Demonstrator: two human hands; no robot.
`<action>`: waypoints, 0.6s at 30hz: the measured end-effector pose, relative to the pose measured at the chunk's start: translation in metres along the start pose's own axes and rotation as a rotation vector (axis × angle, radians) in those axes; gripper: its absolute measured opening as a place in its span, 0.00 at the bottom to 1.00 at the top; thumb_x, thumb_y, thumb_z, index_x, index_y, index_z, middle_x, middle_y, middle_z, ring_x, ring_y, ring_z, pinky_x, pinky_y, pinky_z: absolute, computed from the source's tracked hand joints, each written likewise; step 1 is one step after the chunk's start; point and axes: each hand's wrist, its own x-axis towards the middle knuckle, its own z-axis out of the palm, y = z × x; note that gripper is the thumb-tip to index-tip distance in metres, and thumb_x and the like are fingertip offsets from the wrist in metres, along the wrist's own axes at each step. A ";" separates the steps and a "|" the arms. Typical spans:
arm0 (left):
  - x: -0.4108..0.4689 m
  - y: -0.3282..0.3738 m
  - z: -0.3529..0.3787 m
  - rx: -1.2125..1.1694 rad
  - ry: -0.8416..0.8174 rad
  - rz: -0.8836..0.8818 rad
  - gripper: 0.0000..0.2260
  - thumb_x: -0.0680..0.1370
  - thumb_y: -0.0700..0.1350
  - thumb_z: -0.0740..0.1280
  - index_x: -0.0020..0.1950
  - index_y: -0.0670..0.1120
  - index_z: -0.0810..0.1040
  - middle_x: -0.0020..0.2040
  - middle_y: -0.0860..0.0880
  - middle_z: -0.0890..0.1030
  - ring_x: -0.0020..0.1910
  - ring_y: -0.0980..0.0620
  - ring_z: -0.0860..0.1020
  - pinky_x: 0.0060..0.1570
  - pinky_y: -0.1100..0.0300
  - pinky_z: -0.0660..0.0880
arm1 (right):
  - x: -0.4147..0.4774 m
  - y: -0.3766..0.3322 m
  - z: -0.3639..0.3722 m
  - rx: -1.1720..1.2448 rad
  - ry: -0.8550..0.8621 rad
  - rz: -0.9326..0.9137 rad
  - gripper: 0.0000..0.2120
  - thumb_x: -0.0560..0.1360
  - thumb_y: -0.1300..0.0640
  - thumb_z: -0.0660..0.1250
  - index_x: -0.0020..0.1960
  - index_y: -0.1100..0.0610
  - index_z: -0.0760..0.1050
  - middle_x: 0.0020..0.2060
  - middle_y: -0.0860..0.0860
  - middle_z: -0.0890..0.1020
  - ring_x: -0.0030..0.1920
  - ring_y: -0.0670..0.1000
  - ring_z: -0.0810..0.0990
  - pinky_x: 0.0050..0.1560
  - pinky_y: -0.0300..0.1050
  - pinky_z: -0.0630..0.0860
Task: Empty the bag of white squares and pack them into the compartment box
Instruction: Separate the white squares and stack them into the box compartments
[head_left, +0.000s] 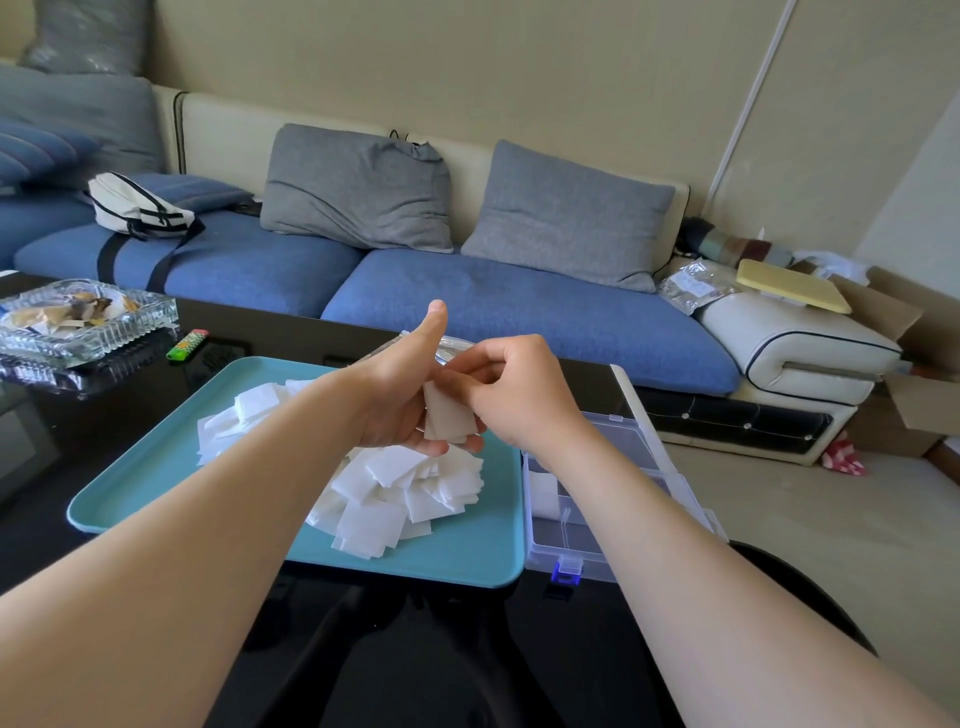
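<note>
Over the teal tray (156, 483), both hands are meeting around a small stack of squares (448, 418). The left hand (397, 400) is cradling it from below, fingers curled under its bottom edge and thumb sticking straight up, while the right hand (517, 395) is pinching its upper part with bent fingers closed on it. The held squares are looking thin, flat and off-white in the hands' shade. Beneath them, the loose pile of white squares (400, 499) is lying across the tray, overlapping at all angles and brighter white, with a smaller heap toward the far left. The clear compartment box (589, 545) is sitting open just beside the tray's right edge, its blue latch (566, 569) facing the person, and one compartment near the tray is holding a white stack (543, 493). A bit of clear plastic (456, 347) is showing behind the hands; whether it is the bag cannot be told.
</note>
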 end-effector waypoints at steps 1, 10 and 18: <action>0.000 0.000 0.000 -0.001 0.003 0.005 0.47 0.78 0.76 0.38 0.64 0.44 0.82 0.48 0.38 0.85 0.46 0.40 0.85 0.34 0.58 0.73 | -0.001 0.000 0.001 -0.016 0.014 -0.013 0.03 0.75 0.51 0.78 0.44 0.50 0.87 0.36 0.45 0.87 0.35 0.43 0.84 0.40 0.44 0.82; 0.001 0.000 -0.001 -0.050 0.054 0.044 0.41 0.80 0.75 0.42 0.60 0.44 0.80 0.44 0.42 0.81 0.42 0.40 0.85 0.34 0.57 0.71 | -0.008 -0.002 -0.002 -0.139 -0.069 -0.138 0.07 0.77 0.57 0.75 0.53 0.48 0.86 0.46 0.41 0.85 0.44 0.39 0.79 0.35 0.30 0.75; 0.004 -0.002 -0.001 -0.010 -0.004 0.035 0.41 0.79 0.76 0.40 0.61 0.47 0.80 0.49 0.39 0.84 0.45 0.39 0.84 0.36 0.56 0.69 | -0.006 -0.001 -0.006 -0.171 -0.067 -0.126 0.12 0.77 0.62 0.73 0.52 0.45 0.84 0.46 0.43 0.87 0.46 0.45 0.85 0.44 0.49 0.85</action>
